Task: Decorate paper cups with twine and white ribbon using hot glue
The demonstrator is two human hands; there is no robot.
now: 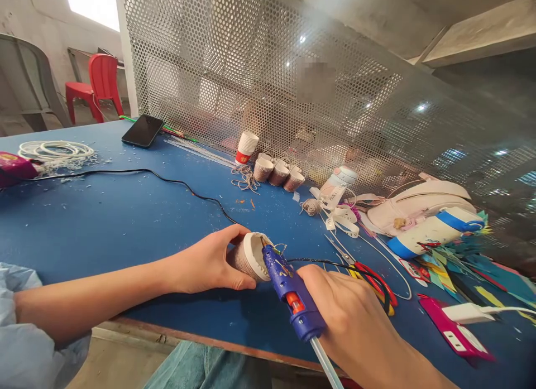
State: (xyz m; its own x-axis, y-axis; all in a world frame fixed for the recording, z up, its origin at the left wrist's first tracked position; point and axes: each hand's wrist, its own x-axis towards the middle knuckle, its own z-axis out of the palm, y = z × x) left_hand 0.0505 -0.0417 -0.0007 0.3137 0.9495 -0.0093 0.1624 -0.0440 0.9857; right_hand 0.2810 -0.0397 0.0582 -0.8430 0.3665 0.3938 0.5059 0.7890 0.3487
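Observation:
My left hand (209,260) is wrapped around a small paper cup (248,259) wound with twine, lying tilted with its mouth facing right. In my right hand (352,305) is a blue hot glue gun (293,291), a clear glue stick (326,364) poking out of its rear. The gun's nozzle points at the cup's rim; I cannot tell whether it touches. A thin loop of twine stands off the rim beside the nozzle. Just beyond my right hand lie scissors (372,280) with red and yellow handles.
Several twine-wrapped cups (280,172) stand by a stack of paper cups (246,148) along the mesh partition (234,59). A black cord (184,183) crosses the blue table (125,221). On the right are a bottle (435,231), a bag (419,202) and a pink power strip (454,330).

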